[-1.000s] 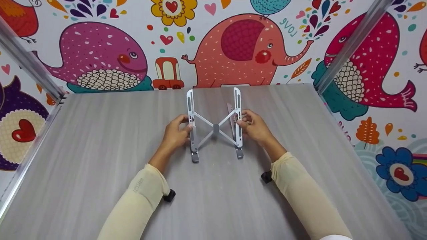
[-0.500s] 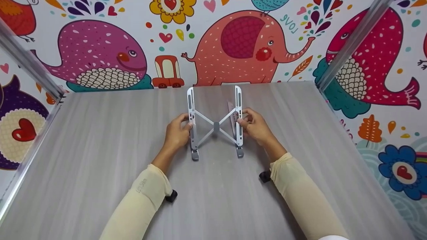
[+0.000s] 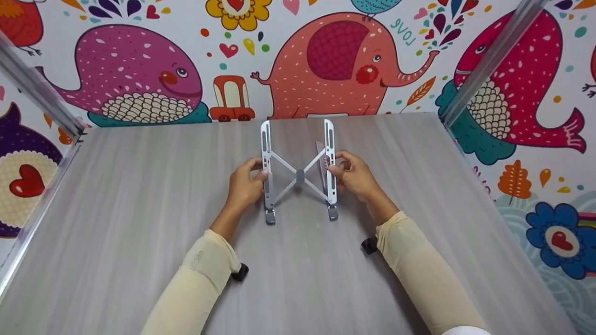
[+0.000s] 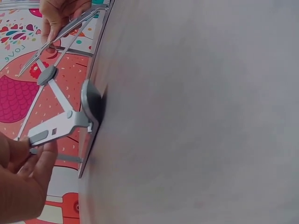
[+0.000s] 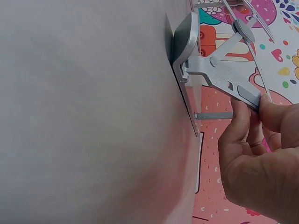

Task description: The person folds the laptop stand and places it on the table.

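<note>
A silver folding stand with an X-shaped brace and a grey centre hub (image 3: 300, 176) stands unfolded on the table. My left hand (image 3: 245, 184) pinches its left side rail (image 3: 267, 163) between thumb and fingers. On the other side, the right rail (image 3: 330, 163) is pinched by my right hand (image 3: 356, 176). Grey feet (image 3: 270, 217) tip the near ends of both rails. In the left wrist view, the left hand (image 4: 28, 175) grips the rail's edge; the right wrist view shows the right hand (image 5: 261, 154) doing likewise.
The wood-grain table (image 3: 139, 209) extends around the stand. Behind it rises a wall with cartoon animals (image 3: 330, 70). Metal posts (image 3: 493, 60) stand at both back corners. Black straps' blocks (image 3: 240, 272) show under both wrists.
Both hands keep their hold on the rails. In the head view, the stand and hands appear slightly further left than half a second ago, along with the background.
</note>
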Action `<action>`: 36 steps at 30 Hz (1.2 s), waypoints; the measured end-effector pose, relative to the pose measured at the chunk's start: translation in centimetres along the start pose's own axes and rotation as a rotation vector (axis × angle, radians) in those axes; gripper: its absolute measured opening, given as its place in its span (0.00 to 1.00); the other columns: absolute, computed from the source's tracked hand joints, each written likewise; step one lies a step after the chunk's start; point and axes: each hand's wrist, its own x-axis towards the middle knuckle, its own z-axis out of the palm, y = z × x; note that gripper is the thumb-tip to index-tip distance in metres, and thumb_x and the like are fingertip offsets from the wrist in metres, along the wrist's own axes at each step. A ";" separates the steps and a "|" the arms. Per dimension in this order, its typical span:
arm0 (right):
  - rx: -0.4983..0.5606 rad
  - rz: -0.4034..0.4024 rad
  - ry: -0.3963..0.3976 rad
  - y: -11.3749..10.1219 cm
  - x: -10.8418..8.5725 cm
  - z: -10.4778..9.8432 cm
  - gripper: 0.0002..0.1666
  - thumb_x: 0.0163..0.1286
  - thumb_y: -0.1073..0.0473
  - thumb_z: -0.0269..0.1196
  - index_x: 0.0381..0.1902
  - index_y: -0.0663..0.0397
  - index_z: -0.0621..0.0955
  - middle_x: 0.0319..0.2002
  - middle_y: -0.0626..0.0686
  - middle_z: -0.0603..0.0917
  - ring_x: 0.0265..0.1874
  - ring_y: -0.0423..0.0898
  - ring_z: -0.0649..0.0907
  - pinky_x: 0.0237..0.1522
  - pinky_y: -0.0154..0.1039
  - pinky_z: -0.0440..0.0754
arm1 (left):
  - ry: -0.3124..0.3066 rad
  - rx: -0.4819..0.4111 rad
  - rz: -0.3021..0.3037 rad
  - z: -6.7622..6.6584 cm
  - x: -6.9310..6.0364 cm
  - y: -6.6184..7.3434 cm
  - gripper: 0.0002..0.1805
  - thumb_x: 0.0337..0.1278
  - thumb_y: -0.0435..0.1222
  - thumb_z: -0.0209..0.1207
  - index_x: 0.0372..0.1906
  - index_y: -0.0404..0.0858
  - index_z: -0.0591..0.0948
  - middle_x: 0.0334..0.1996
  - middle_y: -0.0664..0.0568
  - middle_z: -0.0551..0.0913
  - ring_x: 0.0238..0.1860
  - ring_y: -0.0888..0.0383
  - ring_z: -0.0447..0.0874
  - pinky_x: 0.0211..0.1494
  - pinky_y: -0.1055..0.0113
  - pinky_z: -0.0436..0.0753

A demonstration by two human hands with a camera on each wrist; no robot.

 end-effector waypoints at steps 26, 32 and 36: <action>0.031 0.056 -0.046 -0.7 0.6 1.2 0.13 0.71 0.65 0.66 0.51 0.56 0.79 0.27 0.52 0.77 0.28 0.47 0.82 0.32 0.47 0.87 | -0.024 -0.019 -0.029 1.1 0.4 0.7 0.14 0.70 0.30 0.57 0.57 0.38 0.81 0.58 0.44 0.83 0.51 0.48 0.82 0.48 0.57 0.83; 0.050 0.057 -0.047 -0.9 0.8 1.7 0.12 0.71 0.65 0.66 0.50 0.56 0.79 0.26 0.50 0.76 0.27 0.46 0.81 0.33 0.47 0.87 | -0.037 -0.040 -0.030 1.6 0.5 0.9 0.13 0.72 0.31 0.57 0.57 0.38 0.80 0.58 0.44 0.82 0.49 0.49 0.82 0.48 0.58 0.83; 0.062 0.063 -0.048 -1.2 0.8 2.0 0.11 0.71 0.65 0.66 0.49 0.56 0.78 0.25 0.50 0.76 0.27 0.47 0.80 0.32 0.46 0.87 | -0.050 -0.052 -0.043 2.0 0.6 1.1 0.14 0.72 0.32 0.57 0.59 0.40 0.80 0.58 0.44 0.82 0.45 0.51 0.83 0.41 0.62 0.85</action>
